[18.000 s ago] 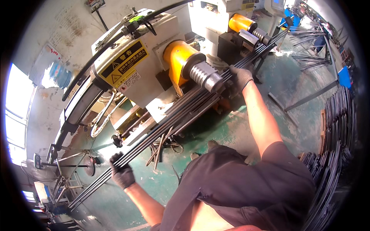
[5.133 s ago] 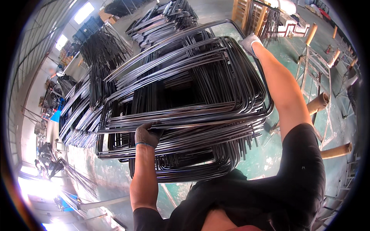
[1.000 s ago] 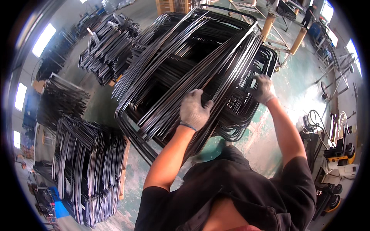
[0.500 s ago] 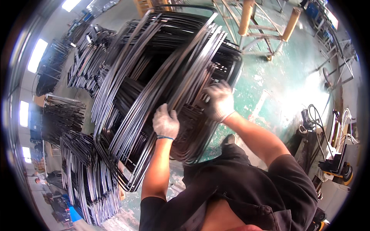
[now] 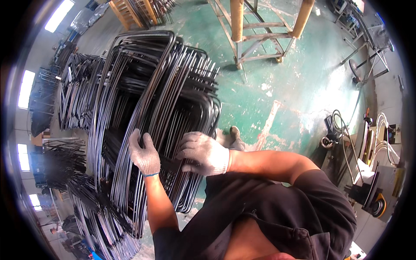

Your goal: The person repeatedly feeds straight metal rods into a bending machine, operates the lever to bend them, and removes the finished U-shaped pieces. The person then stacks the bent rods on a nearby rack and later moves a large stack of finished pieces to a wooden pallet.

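Note:
A large stack of bent dark metal tube frames stands in front of me, their long sides leaning close together. My left hand, in a pale knit glove, is at the near part of the stack with its fingers bent over a tube frame; thumb and forefinger show, and the other fingers are partly hidden. My right hand, gloved too, reaches left across the near right side of the stack. Its fingers are loosely curved and the thumb stands apart from them, with nothing seen between.
More tube frames lie piled beyond the stack on the left, with bundled metal parts nearer. A metal trestle with padded posts stands on the green floor. Equipment with hanging cables lines the right side.
The view has turned, so the stack sits farther left and more upright. My right hand has swung in from the stack's right side, nearer my left hand. The left hand stays against the frames.

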`<state>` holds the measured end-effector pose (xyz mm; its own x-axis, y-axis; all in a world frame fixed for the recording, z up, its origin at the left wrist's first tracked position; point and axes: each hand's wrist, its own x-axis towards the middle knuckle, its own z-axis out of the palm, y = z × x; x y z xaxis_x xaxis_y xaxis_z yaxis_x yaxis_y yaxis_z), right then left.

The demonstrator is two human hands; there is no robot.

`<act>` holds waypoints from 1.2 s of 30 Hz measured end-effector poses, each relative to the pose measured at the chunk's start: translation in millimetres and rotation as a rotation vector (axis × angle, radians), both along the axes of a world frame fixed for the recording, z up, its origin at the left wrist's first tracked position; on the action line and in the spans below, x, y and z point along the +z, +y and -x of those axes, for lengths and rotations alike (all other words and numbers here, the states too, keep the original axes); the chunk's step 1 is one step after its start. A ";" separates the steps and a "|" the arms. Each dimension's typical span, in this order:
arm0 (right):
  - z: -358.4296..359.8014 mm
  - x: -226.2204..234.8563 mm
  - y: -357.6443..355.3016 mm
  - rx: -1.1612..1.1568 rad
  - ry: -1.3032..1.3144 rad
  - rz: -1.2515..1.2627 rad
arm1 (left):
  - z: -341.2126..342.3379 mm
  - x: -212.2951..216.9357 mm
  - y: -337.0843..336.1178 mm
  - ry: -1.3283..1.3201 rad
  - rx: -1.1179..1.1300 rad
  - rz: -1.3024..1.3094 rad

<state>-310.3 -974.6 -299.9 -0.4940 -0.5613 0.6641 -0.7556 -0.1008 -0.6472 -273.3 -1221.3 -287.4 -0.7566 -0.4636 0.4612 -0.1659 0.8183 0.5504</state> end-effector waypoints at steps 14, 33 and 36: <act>251.1 -151.9 280.8 -0.822 -0.879 -0.330 | 342.9 83.3 202.6 -0.038 -0.628 -0.242; 570.1 -440.4 504.8 -0.706 -1.108 -0.758 | 615.0 -206.3 426.3 -0.342 -0.188 -0.456; 631.9 -498.2 504.5 -0.656 -1.145 -0.863 | 670.4 -224.5 456.4 -0.293 -0.506 -0.134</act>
